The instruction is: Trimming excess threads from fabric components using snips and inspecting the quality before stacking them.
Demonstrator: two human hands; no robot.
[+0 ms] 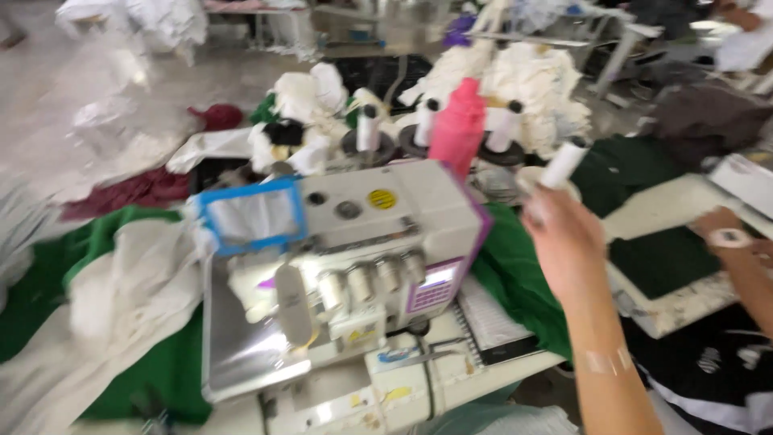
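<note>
The biggest thing before me is the white overlock sewing machine (pixel 362 250), sitting on the pale worktop (pixel 419 387). Green cloth (pixel 515 282) lies just right of it, and more green and cream cloth is heaped at its left. On the machine's top I see one round yellow sticker (pixel 382 199); on its left end is one blue-framed rectangular panel (pixel 251 216), and on its front right one small purple-edged panel (pixel 435 286) with a lit face. Along the front I count four tension knobs (pixel 372 280) in a row. Behind the machine stands one pink bottle (pixel 457 126), with three white thread cones (pixel 368 129) on their stands beside it, though blur makes that count unsure.

My right hand (pixel 564 234) is raised to the right of the machine, its fingers pinched around one white thread spool (pixel 562 164), held tilted above the green cloth. My left hand is out of sight. A second person's forearm (pixel 745 258) rests at the far right.
</note>
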